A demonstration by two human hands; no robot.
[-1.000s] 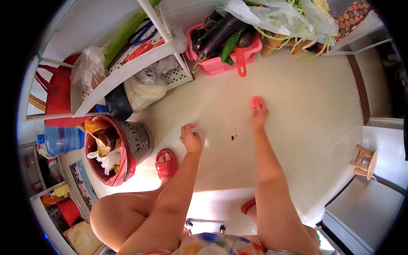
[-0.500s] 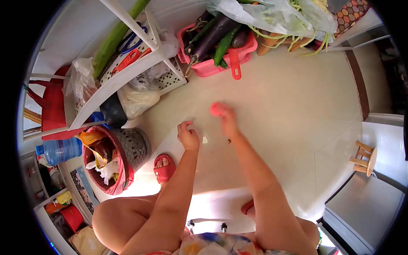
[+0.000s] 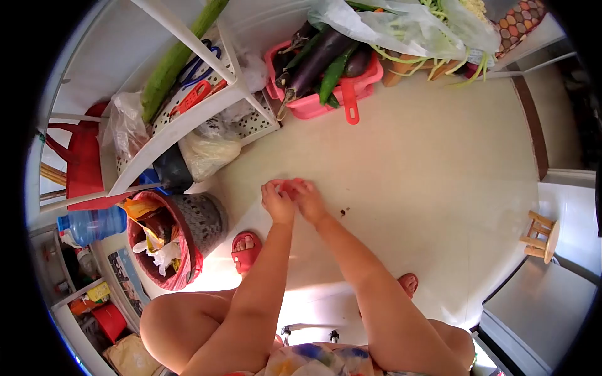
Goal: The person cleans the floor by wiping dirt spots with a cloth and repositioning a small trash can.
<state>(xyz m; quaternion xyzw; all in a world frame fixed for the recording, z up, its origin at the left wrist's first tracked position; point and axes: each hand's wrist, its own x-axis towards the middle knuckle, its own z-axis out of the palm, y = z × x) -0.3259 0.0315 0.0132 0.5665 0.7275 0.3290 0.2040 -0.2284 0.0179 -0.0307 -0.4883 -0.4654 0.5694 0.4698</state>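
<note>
Pale, glossy floor [image 3: 433, 169] stretches off to the right of the waste bin [image 3: 208, 216]. Out over that floor, to the bin's right, the two hands come together. The right hand [image 3: 310, 199] has its fingers bent around a small pink object [image 3: 288, 186], which sits between the hands. The left hand [image 3: 276, 203] curls up against it, though whether it grips too I cannot tell, since the fingers cover much of the object.

Just beyond the bin stands a white rack [image 3: 182, 122], a filled plastic bag [image 3: 210, 153] bulging from its lower level. Beyond the bin and to its right is a pink basket [image 3: 313, 111] heaped with eggplants [image 3: 323, 56], a red handle [image 3: 351, 106] sticking out over the floor. Farther right of the bin, long beans [image 3: 433, 70] trail from a thin bag [image 3: 401, 31]. A red slipper [image 3: 246, 252], with a foot in it, sits close by the bin's right side; a blue bottle [image 3: 91, 224] lies to its left.

Clear room is tight between the bin and the left hand. It widens past the right hand, with only dark specks [image 3: 342, 213] nearby, out to a brown strip [image 3: 532, 125] and a wooden stool [image 3: 550, 239] far right of the bin.
</note>
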